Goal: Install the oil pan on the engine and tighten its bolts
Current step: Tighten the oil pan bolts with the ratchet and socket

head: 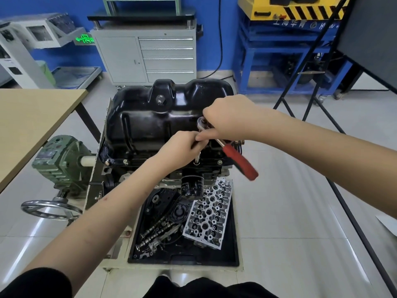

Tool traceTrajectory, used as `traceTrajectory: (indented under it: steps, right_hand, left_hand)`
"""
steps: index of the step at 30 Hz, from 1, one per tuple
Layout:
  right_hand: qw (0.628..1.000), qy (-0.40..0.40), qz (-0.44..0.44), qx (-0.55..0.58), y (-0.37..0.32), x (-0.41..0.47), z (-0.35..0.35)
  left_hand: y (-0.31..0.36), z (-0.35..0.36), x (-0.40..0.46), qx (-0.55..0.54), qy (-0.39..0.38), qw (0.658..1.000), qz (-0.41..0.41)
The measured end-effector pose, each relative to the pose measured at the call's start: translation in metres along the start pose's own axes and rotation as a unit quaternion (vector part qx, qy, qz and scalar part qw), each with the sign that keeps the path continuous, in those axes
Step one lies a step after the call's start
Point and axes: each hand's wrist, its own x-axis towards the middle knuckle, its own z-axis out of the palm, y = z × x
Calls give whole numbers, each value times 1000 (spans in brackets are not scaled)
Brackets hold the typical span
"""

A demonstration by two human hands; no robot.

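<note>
The black oil pan [154,123] sits upside-down on the engine [171,173], its flange along the near edge showing bolts [125,161]. The left hand [182,147] curls around an extension bar standing on a near-edge bolt. The right hand [227,119] grips the ratchet [234,154] near its head, with the red handle jutting out to the near right over open floor. A parts tray [234,244] lies below the engine, and a wooden surface [32,125] stands at left.
</note>
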Motion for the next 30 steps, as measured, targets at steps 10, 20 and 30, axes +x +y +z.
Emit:
traceTrajectory:
  steps: [10,20,30]
  right_hand:
    - [996,25,-61,-52,4,-2,0]
    - [990,11,-116,-80,6,-1,3]
    - [999,15,-39,-32,-3,-5,2]
  left_hand:
    - [3,-1,4,42,-21,999,2]
    - [5,-5,11,78,-57,995,8]
    - [8,-5,11,72,-52,996,1]
